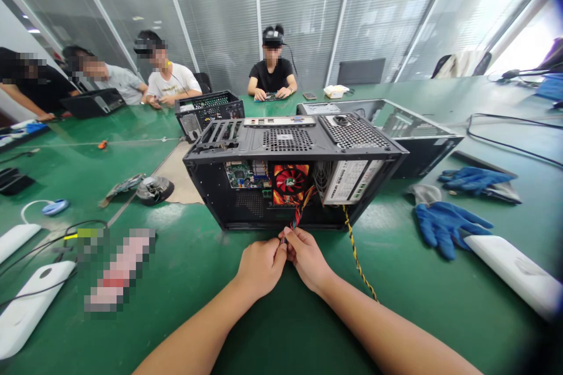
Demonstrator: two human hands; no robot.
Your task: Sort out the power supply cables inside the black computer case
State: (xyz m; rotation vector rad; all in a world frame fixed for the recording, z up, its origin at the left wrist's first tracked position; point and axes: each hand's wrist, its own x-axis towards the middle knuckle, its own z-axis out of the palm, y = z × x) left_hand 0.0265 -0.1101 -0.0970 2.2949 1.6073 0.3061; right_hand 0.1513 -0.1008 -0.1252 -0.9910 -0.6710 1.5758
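A black computer case lies in front of me with its open side facing me and its rear panel on top. Inside are a motherboard, a red and black cooling fan and a power supply. A bundle of coloured power cables comes out of the case toward me. My left hand and my right hand meet at the end of this bundle, fingers pinched around it. The fingers hide the cable's tip. A yellow and black twisted cable hangs out at the right, touched by neither hand.
More computer cases stand behind, one at left and one at right. Blue gloves and a white power bank-like block lie right. White blocks with cords lie left. Several people sit or lean across the green table.
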